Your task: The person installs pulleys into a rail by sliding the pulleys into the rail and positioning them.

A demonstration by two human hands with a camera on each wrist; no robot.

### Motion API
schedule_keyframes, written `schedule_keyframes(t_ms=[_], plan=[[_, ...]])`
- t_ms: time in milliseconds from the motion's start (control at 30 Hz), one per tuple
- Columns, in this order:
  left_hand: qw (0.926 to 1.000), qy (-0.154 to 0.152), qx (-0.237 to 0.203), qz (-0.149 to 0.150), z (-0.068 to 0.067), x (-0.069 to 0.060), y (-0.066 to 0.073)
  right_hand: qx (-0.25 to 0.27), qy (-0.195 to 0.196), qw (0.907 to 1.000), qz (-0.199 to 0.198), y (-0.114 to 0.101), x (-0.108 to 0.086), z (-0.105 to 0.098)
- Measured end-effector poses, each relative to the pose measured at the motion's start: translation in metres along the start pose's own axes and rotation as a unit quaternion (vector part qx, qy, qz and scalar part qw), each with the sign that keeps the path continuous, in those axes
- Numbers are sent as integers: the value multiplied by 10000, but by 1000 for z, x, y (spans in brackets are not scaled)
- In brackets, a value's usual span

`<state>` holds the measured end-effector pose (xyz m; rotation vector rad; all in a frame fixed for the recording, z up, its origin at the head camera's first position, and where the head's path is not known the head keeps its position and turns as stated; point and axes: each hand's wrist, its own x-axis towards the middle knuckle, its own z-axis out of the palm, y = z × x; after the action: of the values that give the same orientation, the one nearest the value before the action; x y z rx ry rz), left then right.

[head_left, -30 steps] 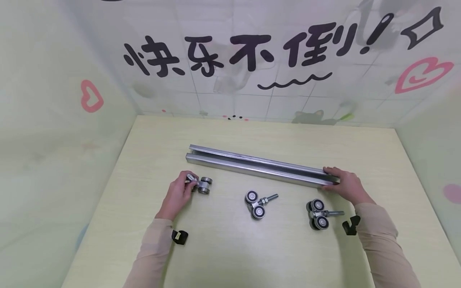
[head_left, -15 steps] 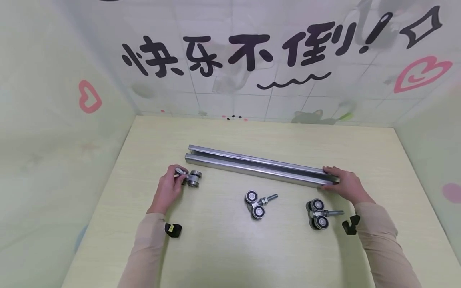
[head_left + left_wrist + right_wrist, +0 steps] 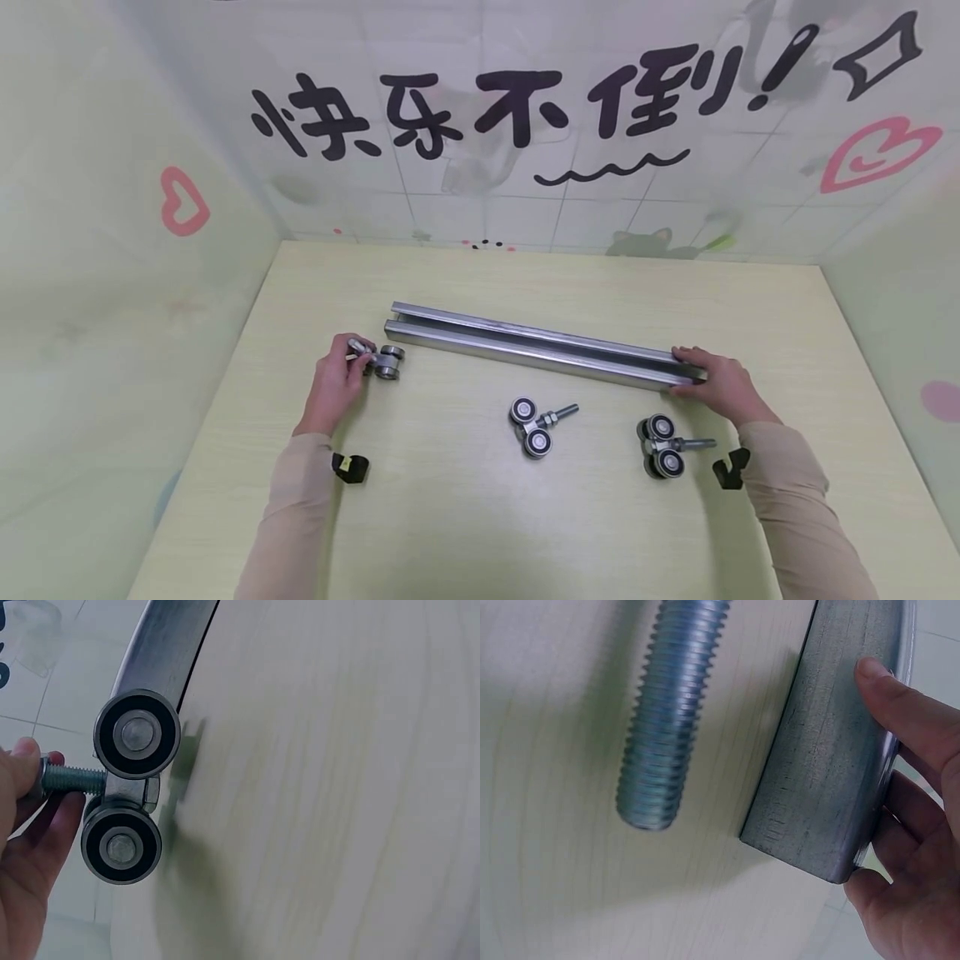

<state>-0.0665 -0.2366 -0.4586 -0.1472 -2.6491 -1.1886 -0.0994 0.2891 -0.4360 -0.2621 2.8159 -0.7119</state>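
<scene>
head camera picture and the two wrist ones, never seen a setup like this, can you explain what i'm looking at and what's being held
There is no machine here: these are a person's own two bare hands. The wide picture comes from a camera worn on the head, looking forward and down. The other two come from cameras worn on the wrists, each watching its own hand's work.

On the pale table lies a long metal rail with a slot along it. The right hand grips one end of it. The left hand holds a small wheeled roller by its bolt, just off the rail's other end. Two more rollers lie on the table: the middle roller and the right roller.
</scene>
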Motion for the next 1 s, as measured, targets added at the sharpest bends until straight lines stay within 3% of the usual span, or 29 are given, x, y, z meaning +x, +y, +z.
schedule_keyframes(t_ms=[633,1000], plan=[[9998,182,32,-16,-8,12,-12,-40,76,9999,-60,1,-1,-1],[9996,146,-39,-225,-15,18,-15,36,36,10000,-14,0,0,0]])
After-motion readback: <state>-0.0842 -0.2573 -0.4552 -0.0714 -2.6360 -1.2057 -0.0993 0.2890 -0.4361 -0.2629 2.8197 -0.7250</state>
